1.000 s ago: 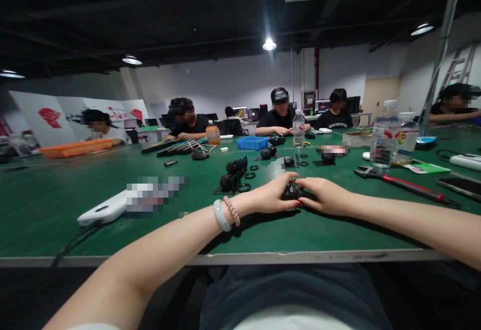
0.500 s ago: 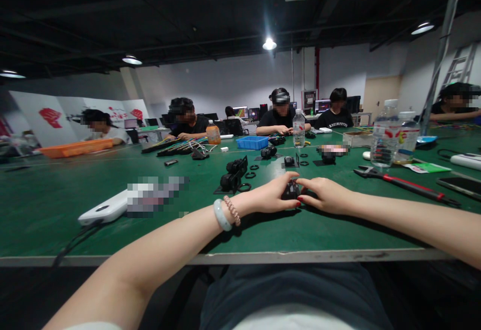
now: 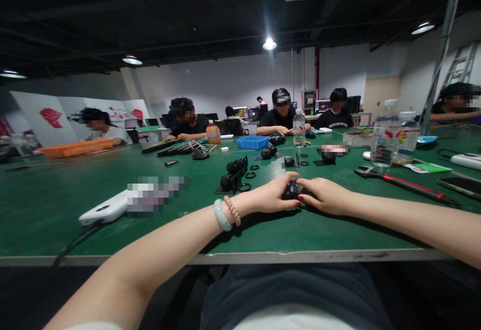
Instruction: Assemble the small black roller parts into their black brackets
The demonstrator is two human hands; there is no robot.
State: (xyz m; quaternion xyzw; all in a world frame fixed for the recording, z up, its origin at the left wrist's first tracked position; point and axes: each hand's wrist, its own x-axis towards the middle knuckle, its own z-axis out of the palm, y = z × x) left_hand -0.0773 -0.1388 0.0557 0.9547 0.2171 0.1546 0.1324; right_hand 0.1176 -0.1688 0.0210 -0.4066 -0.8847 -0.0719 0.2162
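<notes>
Both hands meet over the green table (image 3: 240, 234) on a small black part (image 3: 290, 191), mostly covered by fingers, so its exact kind is unclear. My left hand (image 3: 276, 194) grips it from the left, thumb low and fingers curled over the top. From the other side my right hand (image 3: 325, 194) pinches it between thumb and forefinger. Just beyond stand similar black parts: a pair (image 3: 231, 175) to the left and a smaller one (image 3: 289, 161) ahead. Several black rings, one of them a ring (image 3: 245, 187) near my left wrist, lie flat beside them.
Red-handled pliers (image 3: 406, 185), water bottles (image 3: 383, 139) and a phone (image 3: 460, 185) lie or stand at right. On the left rests a white power bank (image 3: 107, 207) with a cable. A blue tray (image 3: 252, 143) and bundled wires (image 3: 184, 147) are farther back. Several people sit across the table.
My hands and the black part stay in almost the same place and grip. In the far background, a person has come into view behind the seated people.
</notes>
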